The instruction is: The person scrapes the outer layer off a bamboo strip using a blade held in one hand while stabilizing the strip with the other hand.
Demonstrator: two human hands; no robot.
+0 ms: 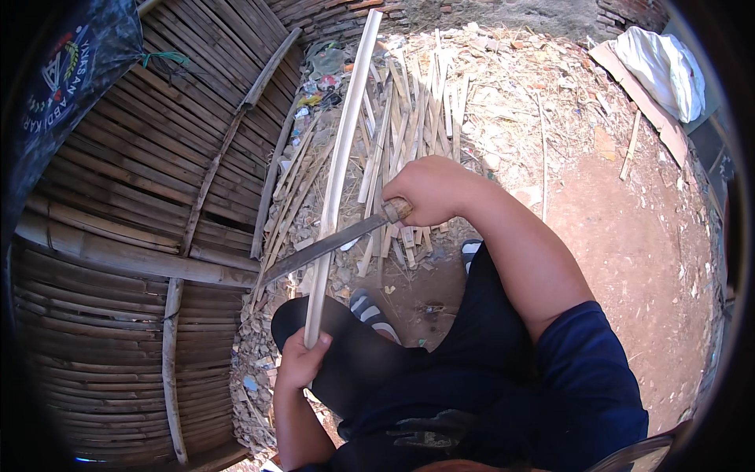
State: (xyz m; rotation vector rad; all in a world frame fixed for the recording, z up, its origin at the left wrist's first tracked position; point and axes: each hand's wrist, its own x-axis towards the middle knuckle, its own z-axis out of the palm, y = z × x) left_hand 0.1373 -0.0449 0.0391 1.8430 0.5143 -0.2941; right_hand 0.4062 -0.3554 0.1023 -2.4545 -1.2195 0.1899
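My right hand is closed round the wooden handle of a machete. Its long dark blade points down to the left and crosses over a split bamboo strip. My left hand grips the near end of that strip, beside my bent knee. The pale strip runs up and away, slightly to the right, its far end raised above the ground. Whether the blade touches the strip or only passes over it, I cannot tell.
A heap of cut bamboo strips lies ahead on littered ground. A slatted bamboo wall stands close on the left, with a dark printed banner at its top. A white sack lies at the far right; my sandalled foot is below.
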